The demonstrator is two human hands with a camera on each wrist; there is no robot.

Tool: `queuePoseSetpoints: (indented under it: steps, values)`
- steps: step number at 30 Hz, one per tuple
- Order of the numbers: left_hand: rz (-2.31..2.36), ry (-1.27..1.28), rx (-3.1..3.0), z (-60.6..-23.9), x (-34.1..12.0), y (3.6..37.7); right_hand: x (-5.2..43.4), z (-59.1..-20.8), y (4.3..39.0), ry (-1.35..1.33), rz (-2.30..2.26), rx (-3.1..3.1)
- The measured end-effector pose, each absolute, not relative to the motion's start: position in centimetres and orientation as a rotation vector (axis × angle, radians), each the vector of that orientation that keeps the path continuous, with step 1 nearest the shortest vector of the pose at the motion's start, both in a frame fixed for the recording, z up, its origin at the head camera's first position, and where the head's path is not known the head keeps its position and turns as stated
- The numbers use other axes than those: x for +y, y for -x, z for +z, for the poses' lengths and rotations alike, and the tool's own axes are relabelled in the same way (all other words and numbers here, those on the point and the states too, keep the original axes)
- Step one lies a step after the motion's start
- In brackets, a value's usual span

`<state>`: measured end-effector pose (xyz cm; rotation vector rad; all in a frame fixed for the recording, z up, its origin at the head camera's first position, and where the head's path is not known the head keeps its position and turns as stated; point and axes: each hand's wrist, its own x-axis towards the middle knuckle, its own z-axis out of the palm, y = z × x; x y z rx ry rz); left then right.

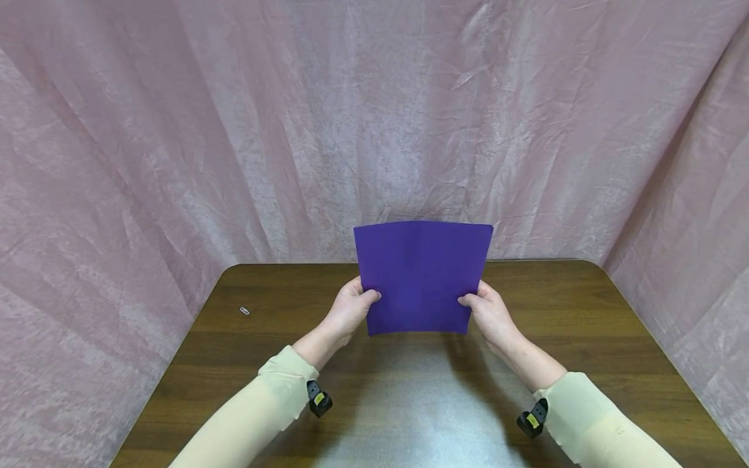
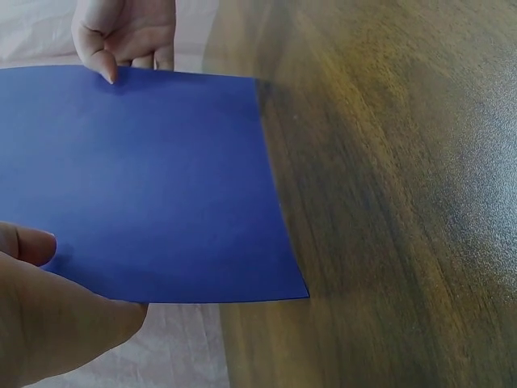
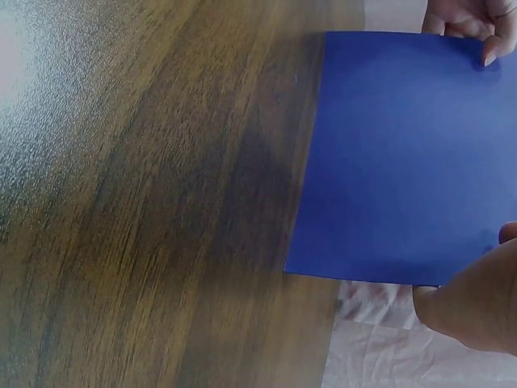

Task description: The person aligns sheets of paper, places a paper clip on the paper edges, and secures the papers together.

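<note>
Purple paper, a smooth uncreased sheet, stands upright above the dark wooden bench, my left hand and right hand each pinching a side edge in a thumb-and-finger grip. Pink crinkled curtain hangs around, and a paperclip lies at the left.

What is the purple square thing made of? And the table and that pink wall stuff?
The purple sheet looks like matte paper or thin card: it is flat, thin and bows slightly between the left hand and right hand. The table shows dark wood grain with a glossy sheen, perhaps laminate. The pink backdrop looks like crinkled, velvety cloth.
</note>
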<state>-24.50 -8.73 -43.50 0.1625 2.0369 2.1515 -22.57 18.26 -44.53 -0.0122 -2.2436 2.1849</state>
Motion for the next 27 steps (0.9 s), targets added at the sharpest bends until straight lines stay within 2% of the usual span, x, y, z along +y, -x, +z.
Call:
queuePoseSetpoints:
  steps: [27]
  values:
    - [2.109, -0.126, 2.109, -43.53, -8.4, 24.45, 18.11, -44.35, 22.61, 0.106, 2.211, -2.22]
